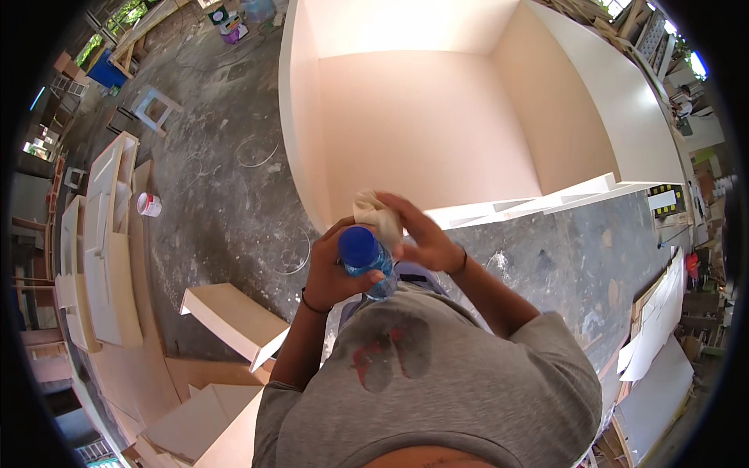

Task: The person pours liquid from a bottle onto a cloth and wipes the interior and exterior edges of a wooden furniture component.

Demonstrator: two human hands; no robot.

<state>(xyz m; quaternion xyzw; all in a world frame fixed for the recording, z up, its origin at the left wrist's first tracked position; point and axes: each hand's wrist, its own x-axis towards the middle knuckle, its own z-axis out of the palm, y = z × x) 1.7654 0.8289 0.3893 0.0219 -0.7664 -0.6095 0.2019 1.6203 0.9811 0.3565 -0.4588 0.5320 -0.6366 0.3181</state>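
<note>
My left hand (325,269) is wrapped round a clear bluish plastic bottle (379,287) in front of my chest. Its blue cap (357,246) is on and points up toward the head view. Close beside it, my right hand (427,239) is closed on a crumpled cream cloth (376,212), its fingers slightly blurred. The cloth sits right by the bottle and the left fingers; whether it touches the bottle is hidden.
A large open cream cabinet (421,125) lies ahead on the grey floor (226,195). At left are drawer-like panels (109,249), a paint can (149,204) and a stool (154,108). A shallow wooden piece (234,320) rests near my left arm. White sheets (655,320) lean at right.
</note>
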